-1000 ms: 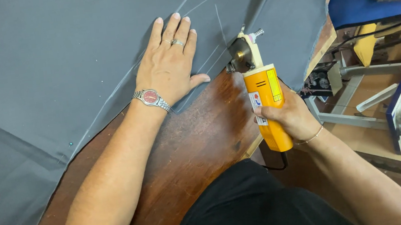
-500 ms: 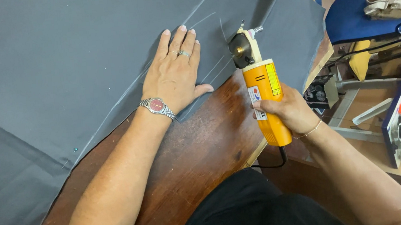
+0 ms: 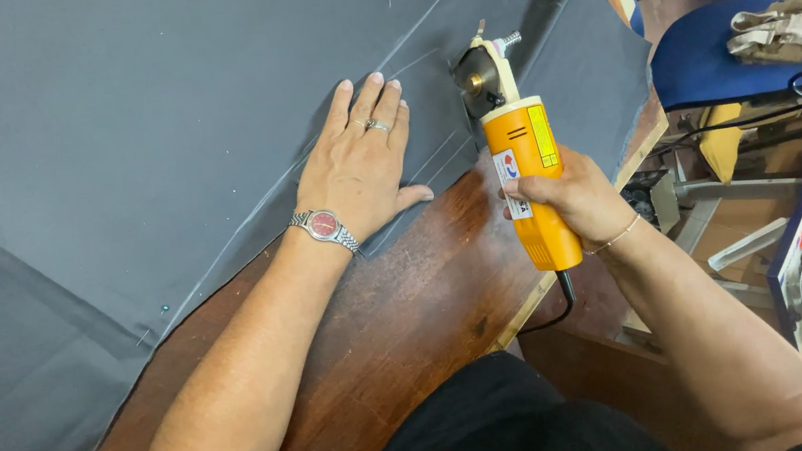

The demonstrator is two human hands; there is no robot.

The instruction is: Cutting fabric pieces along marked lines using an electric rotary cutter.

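Item: yellow handheld rotary fabric cutter [image 3: 529, 186], corded, round blade at its far end, standing on the dark grey fabric [image 3: 159, 132] where the cloth's near edge meets the bare wooden table [image 3: 410, 305]. Right hand [image 3: 574, 198]: fingers wrapped closed around the cutter's yellow body, thin bracelet at the wrist, a black cord trailing from the handle's near end. Left hand [image 3: 359, 165]: fully open, palm down, fingers spread flat on the fabric just to the left of the cutter, not touching it; ring on one finger, metal-band wristwatch with red dial [image 3: 324, 226] on the wrist. Fabric: spread over most of the table, faint chalk lines running across it past both the left hand and the cutter's blade. Right of the cutter, beyond the table edge: blue chair [image 3: 704, 55] with a beige bundle lying on it, and a cluttered workbench area further right, details too small to tell.
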